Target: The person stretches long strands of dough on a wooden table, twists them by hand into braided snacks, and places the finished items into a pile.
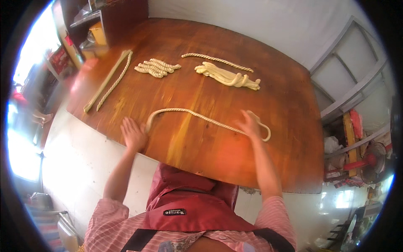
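A long twisted dough rope (201, 116) curves across the wooden tabletop in front of me. Its left end bends down to my left hand (133, 133), which lies palm down near the table's front edge, fingers extended. Whether the palm presses on that end is hidden. My right hand (248, 125), blurred, is over the rope's right part with thumb and fingers apart. Just beyond it the dough doubles back in a loop (267, 134). Neither hand is closed around the dough.
Behind lie a pile of short dough twists (156, 67), a bundle of smooth dough strands (225, 75) and a single twisted strand (217, 61). At left are a straight dough strip (107, 82) and a thin twist (116, 83). A fan (373, 162) stands right of the table (289, 157).
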### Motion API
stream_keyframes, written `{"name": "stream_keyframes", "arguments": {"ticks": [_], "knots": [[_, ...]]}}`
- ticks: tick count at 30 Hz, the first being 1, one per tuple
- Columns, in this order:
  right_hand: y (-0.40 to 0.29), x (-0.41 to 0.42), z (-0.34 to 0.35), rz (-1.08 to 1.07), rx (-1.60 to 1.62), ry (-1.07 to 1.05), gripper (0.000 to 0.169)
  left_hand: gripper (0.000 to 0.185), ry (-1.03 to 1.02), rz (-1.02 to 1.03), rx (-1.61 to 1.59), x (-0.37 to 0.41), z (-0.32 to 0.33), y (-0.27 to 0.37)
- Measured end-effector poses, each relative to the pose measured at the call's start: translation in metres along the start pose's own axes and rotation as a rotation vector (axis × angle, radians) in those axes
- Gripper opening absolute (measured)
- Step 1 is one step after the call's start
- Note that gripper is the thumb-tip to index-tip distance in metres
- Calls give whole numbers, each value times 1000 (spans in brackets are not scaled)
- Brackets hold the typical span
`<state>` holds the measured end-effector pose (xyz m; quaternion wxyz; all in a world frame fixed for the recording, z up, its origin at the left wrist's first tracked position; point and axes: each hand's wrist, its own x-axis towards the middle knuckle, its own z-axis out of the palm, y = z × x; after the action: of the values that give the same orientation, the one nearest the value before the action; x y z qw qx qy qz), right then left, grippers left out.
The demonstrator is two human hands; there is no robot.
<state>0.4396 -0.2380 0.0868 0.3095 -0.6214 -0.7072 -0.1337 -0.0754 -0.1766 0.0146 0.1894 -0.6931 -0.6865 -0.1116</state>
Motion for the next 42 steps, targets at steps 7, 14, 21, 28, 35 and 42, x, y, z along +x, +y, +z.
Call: {"name": "stream_keyframes", "arguments": {"ticks": [7,14,21,28,35,42], "knots": [[-112,25,21,239,497,-405,24,56,-635,162,-458,-61,-124,-9],[46,-61,-164,831,707,-812,12,20,-510,172,-820,59,-60,-221],[-13,-90,-159,322,-93,-85,28,23,11,-94,-612,80,6,-93],[-63,-154,-157,290,-179,-592,58,20,-668,5,-162,89,-86,-27],[83,-29,-64,731,-402,-189,48,77,-274,-366,-106,130,20,-17],[-29,-105,-80,488,-443,-210,33,60,-164,294,-367,-70,-99,30]]}}
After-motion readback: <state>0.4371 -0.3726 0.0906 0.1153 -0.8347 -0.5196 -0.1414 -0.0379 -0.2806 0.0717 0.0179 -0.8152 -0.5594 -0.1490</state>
